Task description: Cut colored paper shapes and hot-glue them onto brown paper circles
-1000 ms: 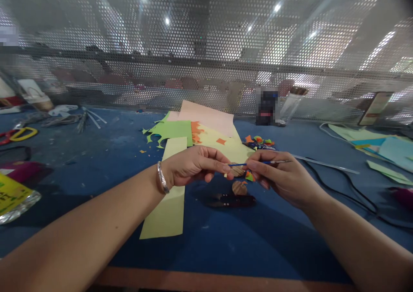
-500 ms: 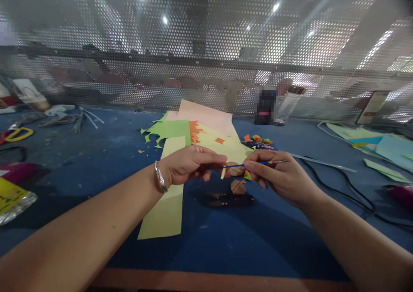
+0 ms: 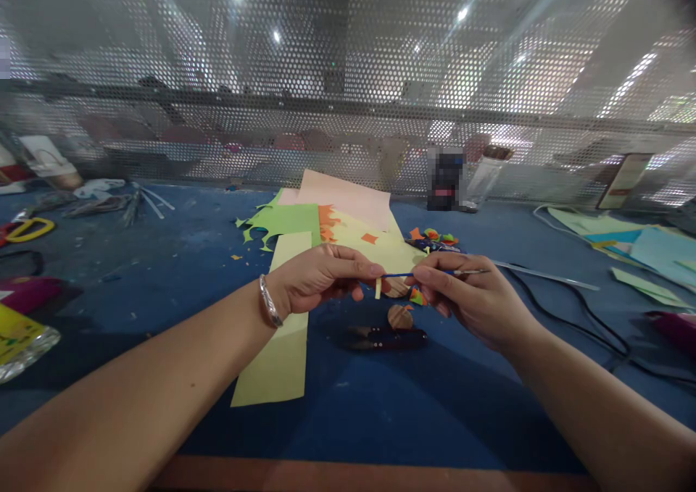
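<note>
Thumb and fingertips of the left hand (image 3: 329, 278) and right hand (image 3: 470, 289) pinch a thin blue rod (image 3: 399, 275) level above the blue tabletop (image 3: 380, 419), a pale yellow paper strip (image 3: 378, 288) hanging by the left fingertips. The rod looks light and stiff, best held along its shaft; the strip should crease easily, so pinch it gently. The rod's left tip is hidden, leaving any winding unclear.
</note>
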Demonstrator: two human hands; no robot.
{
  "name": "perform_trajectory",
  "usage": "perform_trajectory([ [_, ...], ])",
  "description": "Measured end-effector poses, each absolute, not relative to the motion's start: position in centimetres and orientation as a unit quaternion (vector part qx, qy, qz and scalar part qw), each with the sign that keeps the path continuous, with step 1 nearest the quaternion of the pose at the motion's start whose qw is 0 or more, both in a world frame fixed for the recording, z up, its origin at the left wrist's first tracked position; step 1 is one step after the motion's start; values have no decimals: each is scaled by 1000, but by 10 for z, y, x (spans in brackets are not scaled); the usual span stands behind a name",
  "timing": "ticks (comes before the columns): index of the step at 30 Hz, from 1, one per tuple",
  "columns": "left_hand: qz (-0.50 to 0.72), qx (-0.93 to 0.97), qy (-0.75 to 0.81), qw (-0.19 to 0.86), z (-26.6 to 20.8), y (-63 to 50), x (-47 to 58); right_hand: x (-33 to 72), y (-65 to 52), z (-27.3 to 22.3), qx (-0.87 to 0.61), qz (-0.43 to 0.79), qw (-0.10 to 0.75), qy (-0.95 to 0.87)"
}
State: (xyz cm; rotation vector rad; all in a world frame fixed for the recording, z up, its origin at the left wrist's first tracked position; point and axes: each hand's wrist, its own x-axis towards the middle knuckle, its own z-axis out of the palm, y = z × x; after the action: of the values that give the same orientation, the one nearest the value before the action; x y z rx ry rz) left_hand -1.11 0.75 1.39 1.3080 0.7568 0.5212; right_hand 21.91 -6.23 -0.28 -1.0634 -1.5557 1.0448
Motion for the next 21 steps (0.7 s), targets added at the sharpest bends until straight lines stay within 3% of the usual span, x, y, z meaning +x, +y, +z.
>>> perform_trajectory([
  [21,219,583,326,711,11,9,-14,220,-65,-3,-431,429,462,-645],
])
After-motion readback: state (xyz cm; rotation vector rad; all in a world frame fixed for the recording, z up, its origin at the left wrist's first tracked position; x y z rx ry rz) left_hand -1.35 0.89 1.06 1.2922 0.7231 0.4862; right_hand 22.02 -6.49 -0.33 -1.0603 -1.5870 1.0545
